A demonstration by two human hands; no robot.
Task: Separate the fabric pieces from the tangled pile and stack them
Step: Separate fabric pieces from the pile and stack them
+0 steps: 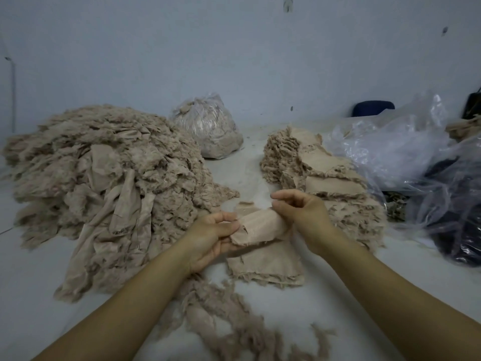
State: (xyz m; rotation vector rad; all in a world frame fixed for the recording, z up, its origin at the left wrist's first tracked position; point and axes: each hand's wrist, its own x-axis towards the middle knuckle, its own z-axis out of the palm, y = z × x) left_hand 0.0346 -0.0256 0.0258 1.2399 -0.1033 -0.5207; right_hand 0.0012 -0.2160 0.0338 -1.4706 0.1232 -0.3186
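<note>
Tangled beige fabric pile (104, 183) far left; left hand (210, 238) and right hand (302, 214) each pinch an end of one beige fabric piece (260, 227) — held above a small stack (268, 267) — taller stack (312, 173) right.

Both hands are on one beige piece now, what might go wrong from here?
The left hand and right hand pinch a frayed fabric piece; pulling hard may tear its edges. The stack under it is small, so a careless drop could skew it. Loose shreds nearby may get dragged in.

Floor lane (247, 162) open — tangled pile (104, 183) left, stack (320, 173) right.
</note>
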